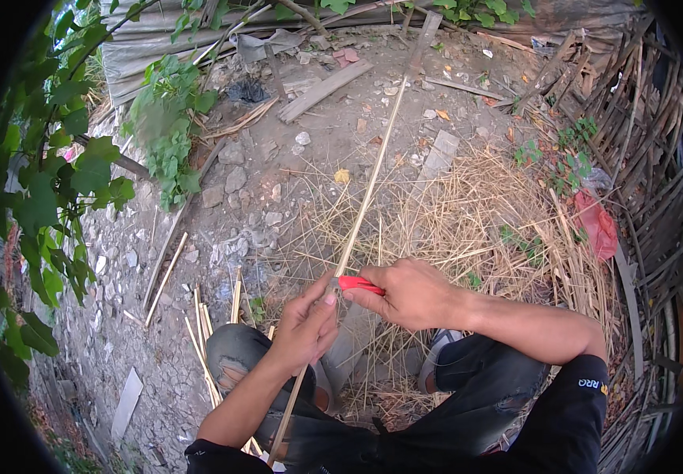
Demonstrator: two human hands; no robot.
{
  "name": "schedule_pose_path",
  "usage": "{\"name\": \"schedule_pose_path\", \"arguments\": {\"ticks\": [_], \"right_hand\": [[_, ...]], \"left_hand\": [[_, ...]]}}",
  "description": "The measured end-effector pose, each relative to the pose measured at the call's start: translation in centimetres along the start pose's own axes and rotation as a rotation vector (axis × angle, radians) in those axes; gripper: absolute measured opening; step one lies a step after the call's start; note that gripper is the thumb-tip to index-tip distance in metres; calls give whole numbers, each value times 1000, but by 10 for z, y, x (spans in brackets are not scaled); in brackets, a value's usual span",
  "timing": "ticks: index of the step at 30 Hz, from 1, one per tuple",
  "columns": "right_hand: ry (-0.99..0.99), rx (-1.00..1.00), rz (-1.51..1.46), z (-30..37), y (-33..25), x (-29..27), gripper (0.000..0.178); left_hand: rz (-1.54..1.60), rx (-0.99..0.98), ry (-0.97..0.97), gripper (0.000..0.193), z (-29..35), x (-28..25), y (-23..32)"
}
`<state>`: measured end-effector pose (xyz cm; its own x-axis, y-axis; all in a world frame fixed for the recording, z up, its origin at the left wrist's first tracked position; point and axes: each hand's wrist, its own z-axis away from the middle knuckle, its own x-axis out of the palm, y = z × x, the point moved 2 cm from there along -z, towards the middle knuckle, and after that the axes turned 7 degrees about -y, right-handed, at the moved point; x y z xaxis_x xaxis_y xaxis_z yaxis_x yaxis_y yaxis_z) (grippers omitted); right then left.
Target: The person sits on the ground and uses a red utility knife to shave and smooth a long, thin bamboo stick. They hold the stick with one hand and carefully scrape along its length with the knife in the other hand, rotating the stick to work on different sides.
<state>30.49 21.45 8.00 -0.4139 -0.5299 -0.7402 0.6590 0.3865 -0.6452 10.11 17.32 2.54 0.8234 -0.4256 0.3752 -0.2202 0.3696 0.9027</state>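
A long, pale bamboo strip [373, 175] runs from near my lap away across the ground. My left hand [306, 325] is closed around it in front of my knees. In my right hand [416, 294] is a red-handled knife [361, 284], gripped with the thumb along the handle. Its front end meets the strip right beside my left fingertips; the blade is mostly hidden there. Below my left hand the strip's near part [290, 411] slants down past my thigh. Several cut strips [203, 332] lean by my left knee.
Thin straw-like shavings [483, 209] cover the ground ahead and to the right. A wooden board [325, 91] and stones [235, 178] lie farther off. A stacked-stick fence [645, 174] stands at right, with a red plastic bag [596, 225] before it. Leafy vines [49, 182] hang at left.
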Motion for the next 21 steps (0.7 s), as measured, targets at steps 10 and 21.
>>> {"name": "schedule_pose_path", "arguments": {"ticks": [10, 21], "right_hand": [[374, 414, -66, -7, 115, -54, 69], [1411, 501, -310, 167, 258, -183, 52]], "left_hand": [[0, -156, -63, 53, 30, -4, -21], [-230, -77, -145, 50, 70, -33, -28]]}}
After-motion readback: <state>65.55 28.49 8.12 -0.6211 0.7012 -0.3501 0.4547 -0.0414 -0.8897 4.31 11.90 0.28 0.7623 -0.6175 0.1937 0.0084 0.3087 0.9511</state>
